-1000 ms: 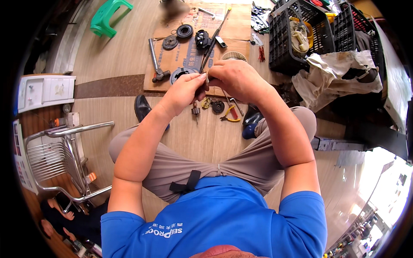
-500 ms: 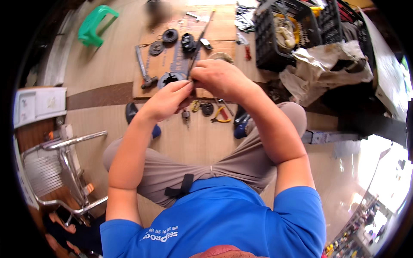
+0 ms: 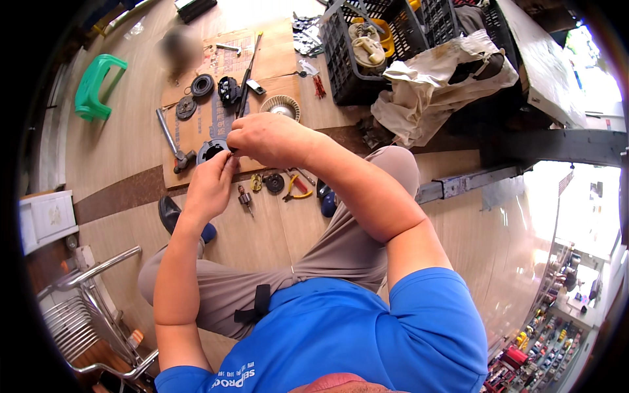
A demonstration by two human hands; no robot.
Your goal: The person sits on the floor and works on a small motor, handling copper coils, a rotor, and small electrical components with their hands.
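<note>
Two bare hands meet over a sheet of cardboard strewn with machine parts, and we look straight down on them from the head camera. Our left hand rises from below with its fingertips drawn together at the top, touching the underside of our right hand. The right hand is curled into a loose fist, knuckles up, fingers pressed in toward the left hand's tips. Whatever small piece sits between them is hidden by the fingers; we cannot tell what it is, only that the pinch lies where the two hands touch, above the near edge of the cardboard.

Just behind the hands on the cardboard lies a round dark ring, partly covered by the left fingers. A hammer rests to its left, a ribbed fan wheel to the right, and dark discs farther back beside a long thin rod.

On the wooden floor near our knees lie yellow-handled pliers and a small armature. A black crate stands to the upper right with a pale cloth draped against it. A green stool sits far left, a metal chair at lower left.
</note>
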